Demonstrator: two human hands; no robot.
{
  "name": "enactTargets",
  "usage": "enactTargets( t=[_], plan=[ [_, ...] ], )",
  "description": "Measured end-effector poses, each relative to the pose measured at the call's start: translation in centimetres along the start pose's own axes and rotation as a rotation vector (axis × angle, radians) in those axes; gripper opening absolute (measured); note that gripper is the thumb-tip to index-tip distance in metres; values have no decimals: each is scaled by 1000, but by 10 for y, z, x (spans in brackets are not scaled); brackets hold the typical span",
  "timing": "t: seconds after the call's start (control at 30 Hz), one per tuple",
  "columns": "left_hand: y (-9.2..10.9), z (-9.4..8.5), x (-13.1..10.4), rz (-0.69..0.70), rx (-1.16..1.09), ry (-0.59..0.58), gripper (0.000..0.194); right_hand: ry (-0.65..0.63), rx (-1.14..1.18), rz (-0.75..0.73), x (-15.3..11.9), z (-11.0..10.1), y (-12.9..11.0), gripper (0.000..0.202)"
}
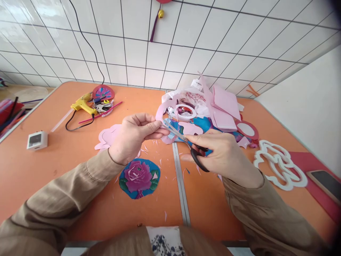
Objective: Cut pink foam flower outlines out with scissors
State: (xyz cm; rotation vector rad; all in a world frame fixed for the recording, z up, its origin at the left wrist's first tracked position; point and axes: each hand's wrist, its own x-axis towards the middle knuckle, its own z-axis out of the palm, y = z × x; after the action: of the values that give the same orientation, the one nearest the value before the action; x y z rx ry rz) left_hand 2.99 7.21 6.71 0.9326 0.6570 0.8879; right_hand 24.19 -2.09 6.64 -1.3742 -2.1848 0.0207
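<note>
My left hand point(135, 135) pinches a curved strip of pink material point(160, 111) between thumb and fingers. My right hand point(223, 154) is closed round the black handles of a pair of scissors point(198, 156); the blades point left and meet the strip beside my left fingertips. Below my hands a round blue cutout with a purple rose point(138, 177) lies on the orange table point(87, 213). Pink cloud-like cutouts point(108, 137) lie left of my left hand. Small pink scraps are scattered around the middle seam.
Behind my hands stands a pile with folded pink sheets point(225, 106) and a plastic bag point(195, 101). A yellow glue gun point(84, 104), keys point(102, 107) and a white charger point(37, 140) are at left. White cloud frames point(285, 169) and a phone point(326, 183) are at right.
</note>
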Motion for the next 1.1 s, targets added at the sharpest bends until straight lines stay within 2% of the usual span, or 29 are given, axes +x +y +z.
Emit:
enactTargets(
  t=[0.13, 0.4, 0.6, 1.1],
  plan=[
    [1, 1, 0, -2, -4, 4, 11, 20, -57, -56, 0, -1, -1, 20],
    [2, 2, 0, -7, 14, -1, 11, 40, -88, -47, -3, 1, -1, 21],
    [1, 0, -1, 4, 1, -25, 11, 31, -85, -47, -2, 0, 1, 11],
    [0, -2, 0, 7, 16, -34, 13, 45, -126, -49, -5, 2, 2, 6]
  ],
)
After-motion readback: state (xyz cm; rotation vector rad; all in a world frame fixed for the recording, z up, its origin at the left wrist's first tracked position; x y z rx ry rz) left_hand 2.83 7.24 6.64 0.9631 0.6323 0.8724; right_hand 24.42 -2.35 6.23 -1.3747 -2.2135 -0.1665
